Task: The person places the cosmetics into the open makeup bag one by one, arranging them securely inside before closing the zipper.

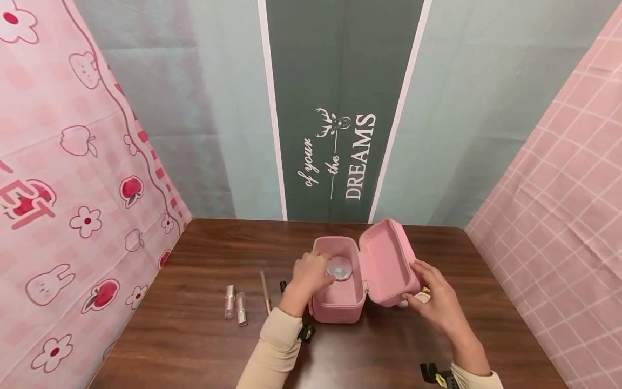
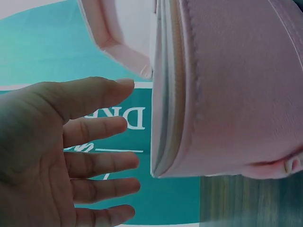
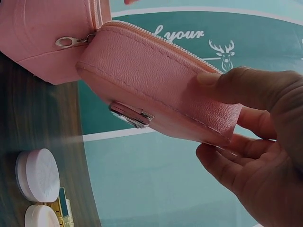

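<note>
A pink zippered case (image 1: 338, 313) stands on the table with its lid (image 1: 386, 262) swung up to the right. My right hand (image 1: 437, 300) grips the outer edge of that lid, thumb on its zipper side (image 3: 156, 66) and fingers beneath. Over the left rim of the case, my left hand (image 1: 311, 274) reaches in with its fingers spread and nothing held, as the left wrist view shows. Inside the case, near those fingers, lies a round, pale item with a silvery centre (image 1: 340, 268). A metal zipper pull (image 3: 71, 42) hangs at the corner beside the lid.
Two lipsticks, a left one (image 1: 230, 301) and a right one (image 1: 241, 309), lie on the table (image 1: 180, 329) at left. A slim brush (image 1: 265, 292) and a black-ended item (image 1: 283, 286) lie nearer the case. Round white containers (image 3: 42, 175) and a gold-edged item (image 3: 64, 208) sit behind the lid.
</note>
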A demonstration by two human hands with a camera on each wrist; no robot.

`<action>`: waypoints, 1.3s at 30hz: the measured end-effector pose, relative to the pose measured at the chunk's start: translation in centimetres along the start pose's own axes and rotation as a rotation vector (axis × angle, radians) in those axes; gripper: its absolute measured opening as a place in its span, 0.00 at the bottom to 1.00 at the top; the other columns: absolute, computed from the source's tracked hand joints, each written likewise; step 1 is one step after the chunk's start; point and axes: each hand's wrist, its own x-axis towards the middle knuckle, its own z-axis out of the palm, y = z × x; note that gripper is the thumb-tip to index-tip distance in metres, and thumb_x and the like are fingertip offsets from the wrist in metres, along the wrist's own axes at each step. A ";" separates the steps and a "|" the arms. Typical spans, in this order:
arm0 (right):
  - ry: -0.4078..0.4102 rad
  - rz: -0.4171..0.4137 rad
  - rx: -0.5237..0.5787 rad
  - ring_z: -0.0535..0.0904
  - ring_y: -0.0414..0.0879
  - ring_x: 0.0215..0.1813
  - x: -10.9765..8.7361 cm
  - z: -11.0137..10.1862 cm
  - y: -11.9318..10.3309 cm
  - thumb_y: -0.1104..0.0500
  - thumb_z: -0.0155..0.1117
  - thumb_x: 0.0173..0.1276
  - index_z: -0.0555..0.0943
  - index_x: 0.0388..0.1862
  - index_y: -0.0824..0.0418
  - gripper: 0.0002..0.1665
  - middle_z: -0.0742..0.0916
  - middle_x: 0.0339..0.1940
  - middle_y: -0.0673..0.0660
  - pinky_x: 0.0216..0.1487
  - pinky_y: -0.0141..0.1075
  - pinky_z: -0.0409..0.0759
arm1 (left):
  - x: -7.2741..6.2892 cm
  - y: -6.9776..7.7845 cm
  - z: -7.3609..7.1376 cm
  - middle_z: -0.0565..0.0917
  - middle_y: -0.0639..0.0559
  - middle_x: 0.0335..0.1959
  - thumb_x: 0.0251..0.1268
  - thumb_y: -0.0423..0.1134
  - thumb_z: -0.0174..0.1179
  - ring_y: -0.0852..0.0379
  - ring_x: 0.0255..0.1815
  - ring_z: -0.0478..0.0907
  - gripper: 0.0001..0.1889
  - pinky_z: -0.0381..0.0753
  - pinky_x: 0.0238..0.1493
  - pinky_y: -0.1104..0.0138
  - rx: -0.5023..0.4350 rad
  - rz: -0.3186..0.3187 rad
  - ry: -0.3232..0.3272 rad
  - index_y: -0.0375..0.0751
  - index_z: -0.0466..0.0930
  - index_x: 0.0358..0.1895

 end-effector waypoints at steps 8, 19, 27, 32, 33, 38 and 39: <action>0.015 -0.023 -0.045 0.77 0.61 0.46 0.0 0.0 0.0 0.76 0.77 0.33 0.73 0.54 0.72 0.43 0.75 0.55 0.69 0.49 0.12 0.57 | -1.2 -1.2 -0.5 0.78 0.44 0.43 0.50 0.50 0.68 0.45 0.43 0.75 0.23 0.74 0.39 0.51 -0.028 -0.012 0.042 0.46 0.81 0.49; 0.033 -0.063 -0.075 0.77 0.59 0.46 0.1 -0.1 0.0 0.75 0.79 0.30 0.75 0.53 0.70 0.44 0.78 0.52 0.66 0.49 0.13 0.57 | -3.3 -2.4 -0.4 0.78 0.42 0.41 0.48 0.50 0.69 0.43 0.40 0.75 0.25 0.72 0.35 0.52 -0.036 -0.026 0.135 0.40 0.79 0.49; 0.026 -0.064 -0.028 0.78 0.55 0.42 0.3 -0.5 0.4 0.74 0.79 0.32 0.75 0.54 0.70 0.43 0.78 0.53 0.65 0.44 0.16 0.67 | -4.4 -3.9 0.3 0.78 0.42 0.41 0.46 0.48 0.69 0.43 0.40 0.76 0.23 0.72 0.35 0.51 -0.037 -0.056 0.186 0.42 0.80 0.47; 0.031 -0.045 -0.012 0.78 0.56 0.43 0.1 -0.6 1.0 0.72 0.79 0.33 0.77 0.52 0.71 0.40 0.78 0.52 0.66 0.43 0.16 0.68 | -5.2 -4.7 0.9 0.79 0.43 0.40 0.45 0.48 0.69 0.43 0.40 0.76 0.23 0.71 0.34 0.51 -0.021 -0.076 0.189 0.42 0.81 0.47; 0.030 -0.041 -0.008 0.78 0.57 0.43 0.1 -0.6 1.1 0.72 0.79 0.33 0.77 0.51 0.71 0.39 0.78 0.52 0.66 0.43 0.16 0.68 | -5.4 -4.8 1.1 0.79 0.43 0.40 0.44 0.47 0.69 0.43 0.40 0.76 0.23 0.71 0.34 0.50 -0.022 -0.081 0.188 0.42 0.81 0.47; 0.024 -0.015 0.028 0.77 0.60 0.44 0.1 -0.6 1.2 0.72 0.79 0.34 0.77 0.49 0.73 0.37 0.77 0.52 0.67 0.43 0.18 0.70 | -5.9 -5.7 2.1 0.79 0.42 0.42 0.44 0.46 0.70 0.42 0.42 0.76 0.24 0.71 0.40 0.47 -0.044 -0.105 0.203 0.42 0.80 0.48; 0.021 -0.008 0.036 0.77 0.56 0.45 0.1 -0.6 1.3 0.72 0.79 0.34 0.77 0.49 0.73 0.37 0.77 0.52 0.67 0.43 0.18 0.70 | -6.0 -6.0 2.3 0.79 0.42 0.42 0.44 0.47 0.70 0.42 0.42 0.76 0.25 0.72 0.39 0.48 -0.048 -0.108 0.211 0.42 0.80 0.48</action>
